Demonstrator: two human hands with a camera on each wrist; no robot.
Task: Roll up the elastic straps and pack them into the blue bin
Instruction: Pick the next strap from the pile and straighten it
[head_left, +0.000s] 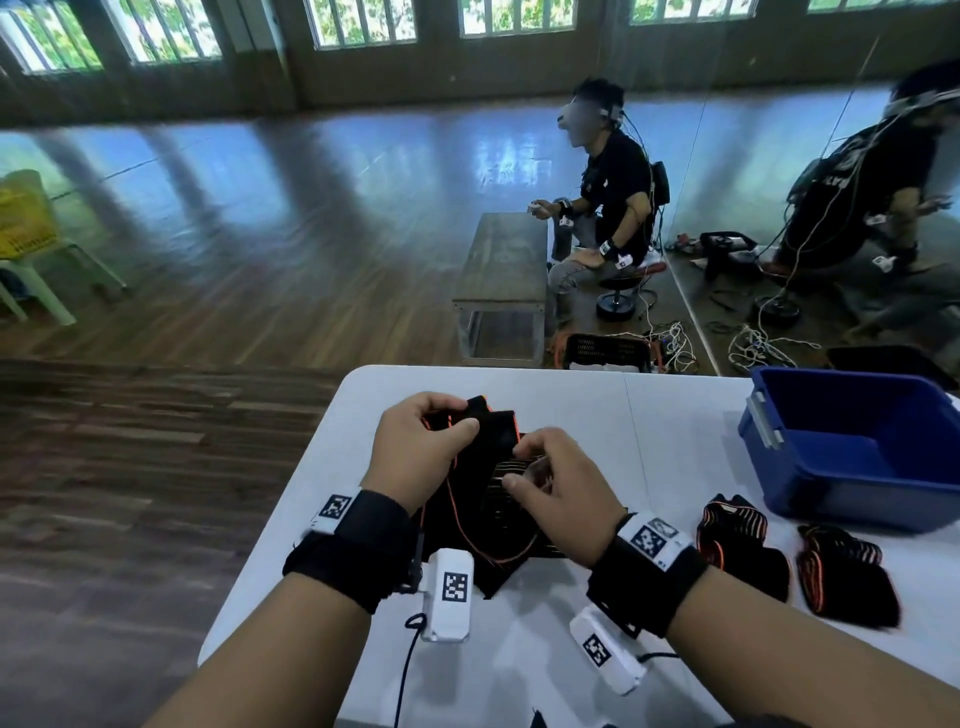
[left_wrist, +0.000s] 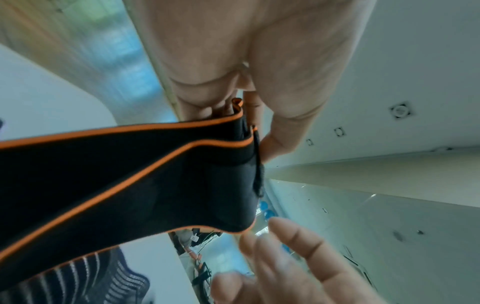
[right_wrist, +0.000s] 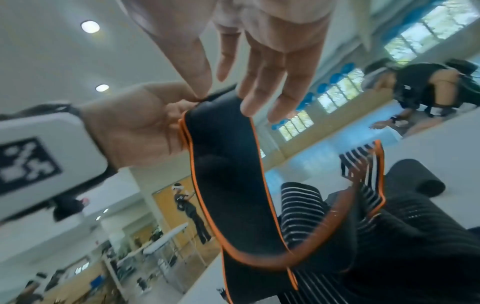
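A black elastic strap with orange edges (head_left: 491, 452) hangs over the white table (head_left: 571, 395), its striped part lying in a loose heap beneath. My left hand (head_left: 457, 415) pinches the strap's folded end between thumb and fingers, seen close in the left wrist view (left_wrist: 244, 115). My right hand (head_left: 519, 462) sits just right of it, and its straight fingers (right_wrist: 249, 102) touch the top of the strap (right_wrist: 226, 164) without gripping. The blue bin (head_left: 857, 499) stands at the table's far right, and no strap shows inside it.
Two bundled black-and-orange straps (head_left: 737, 540) (head_left: 847, 577) lie on the table in front of the bin. The table's left edge is close to my left wrist. Beyond the table a seated person (head_left: 613, 197) faces a low bench (head_left: 504, 270), beside a mirror wall.
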